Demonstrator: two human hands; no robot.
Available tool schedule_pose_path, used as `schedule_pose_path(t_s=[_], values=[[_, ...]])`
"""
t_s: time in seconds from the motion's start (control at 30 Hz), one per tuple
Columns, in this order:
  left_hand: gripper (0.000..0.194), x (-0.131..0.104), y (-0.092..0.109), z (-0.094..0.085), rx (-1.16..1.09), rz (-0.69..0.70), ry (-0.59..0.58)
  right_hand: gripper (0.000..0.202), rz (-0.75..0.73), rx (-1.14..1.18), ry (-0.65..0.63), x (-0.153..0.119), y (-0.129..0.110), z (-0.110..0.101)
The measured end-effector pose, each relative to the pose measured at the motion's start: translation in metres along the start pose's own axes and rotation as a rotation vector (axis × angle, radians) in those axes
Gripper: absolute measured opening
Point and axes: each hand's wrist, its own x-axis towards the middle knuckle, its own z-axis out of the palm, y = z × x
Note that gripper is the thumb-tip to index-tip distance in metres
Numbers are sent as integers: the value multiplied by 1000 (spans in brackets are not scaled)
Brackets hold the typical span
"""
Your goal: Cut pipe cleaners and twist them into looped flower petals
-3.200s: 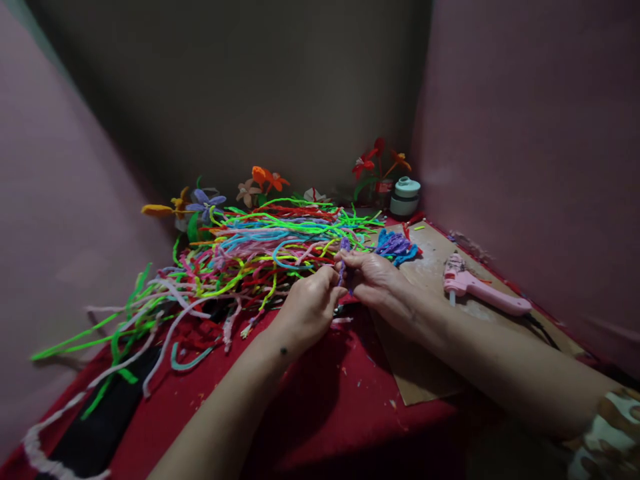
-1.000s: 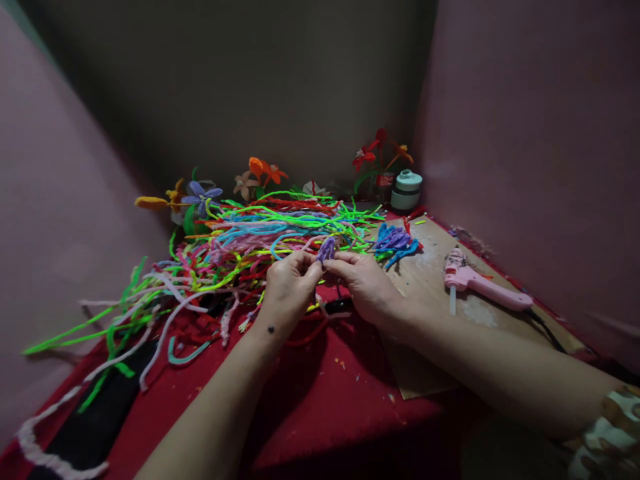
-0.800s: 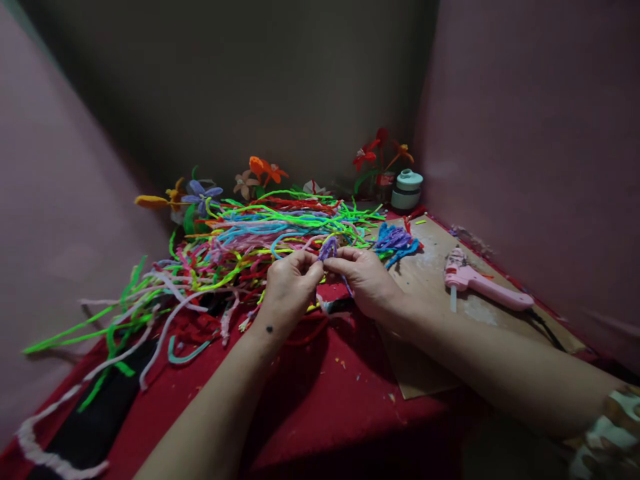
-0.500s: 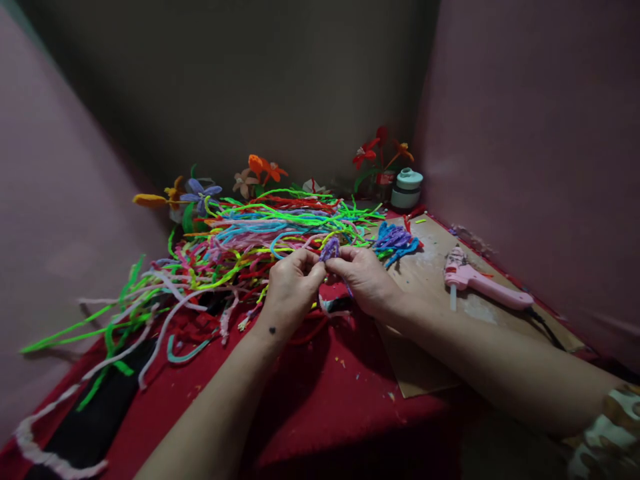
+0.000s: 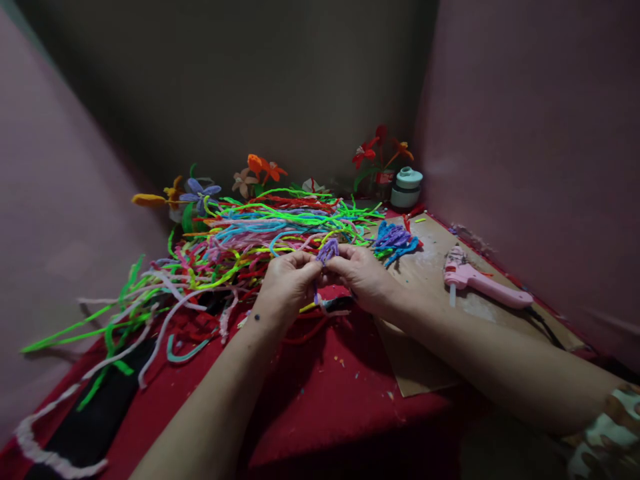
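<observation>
A small purple pipe-cleaner piece (image 5: pixel 327 251) is pinched between both hands near the middle of the view. My left hand (image 5: pixel 291 280) grips its left side between thumb and fingers. On its right side, my right hand (image 5: pixel 361 272) closes thumb and fingers on the same piece. A purple end hangs below the fingertips. Behind the hands lies a large pile of colourful pipe cleaners (image 5: pixel 280 217). To the right of the pile sits a bundle of blue and purple pipe cleaners (image 5: pixel 395 240).
A pink glue gun (image 5: pixel 483 281) lies on a brown board (image 5: pixel 425 333) at the right. A pale green-lidded jar (image 5: pixel 407 188) and red flowers (image 5: pixel 367 153) stand behind. More flowers (image 5: pixel 200 193) stand at the back left. Red cloth (image 5: pixel 325 400) covers the table.
My left hand has shifted slightly left and its wrist has turned. The purple piece has tilted, with an end now hanging below it. My right hand has barely moved.
</observation>
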Motion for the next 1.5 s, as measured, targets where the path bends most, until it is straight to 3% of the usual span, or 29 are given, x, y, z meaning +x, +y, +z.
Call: schedule_pose_path(t_s=[0.17, 0.37, 0.5, 0.77, 1.17, 1.33, 1.4, 1.5], values=[[18, -2, 1, -2, 40, 38, -17, 7, -40, -22, 39, 0, -6, -5], [17, -5, 2, -2, 126, 26, -2, 21, -55, -113, 91, -4, -19, -9], [20, -3, 1, -4, 122, 32, -19, 28, -16, -183, 20, -5, -19, -9], [21, 1, -3, -11, -34, -14, -128, 23, -37, -46, -24, 0, -4, -12], [20, 1, -8, -13, -70, -31, -271, 14, 22, 93, 84, 3, -5, -9], [24, -2, -2, -8, -51, 139, -193, 9, 21, 218, 213, 10, -6, -13], [28, -4, 0, -7, 46, 230, -148, 7, 76, 296, 259, 13, -8, -15], [20, -5, -1, -9, 251, 383, -130, 8, 164, 361, 299, 15, -11, -16]])
